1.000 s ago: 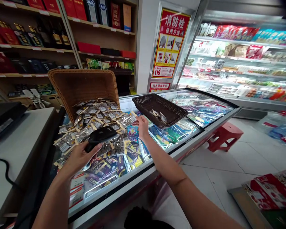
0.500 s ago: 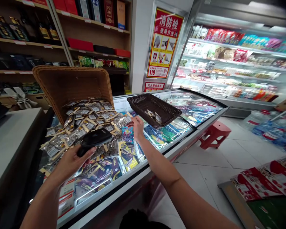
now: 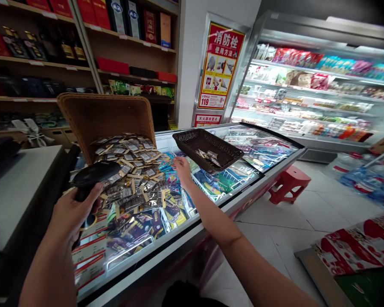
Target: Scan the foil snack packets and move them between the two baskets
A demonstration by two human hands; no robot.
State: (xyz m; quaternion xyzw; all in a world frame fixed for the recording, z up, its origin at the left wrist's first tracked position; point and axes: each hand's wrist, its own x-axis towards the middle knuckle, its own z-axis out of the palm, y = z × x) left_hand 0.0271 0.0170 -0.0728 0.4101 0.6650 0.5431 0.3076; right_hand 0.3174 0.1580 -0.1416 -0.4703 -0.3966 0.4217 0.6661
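While a chest freezer (image 3: 147, 267) bears a tipped wicker basket (image 3: 118, 115) and dark tray (image 3: 195, 140), the left hand (image 3: 72, 209) grips a black scanner (image 3: 96, 172); the right hand (image 3: 182, 169) bunches, contents unclear, beside piled packets (image 3: 128, 192). Picking packets singly seems underway; the next calls for a light pinch.

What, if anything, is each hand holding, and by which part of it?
The left hand holds a black scanner by its handle. In the right hand, no held thing can be made out.
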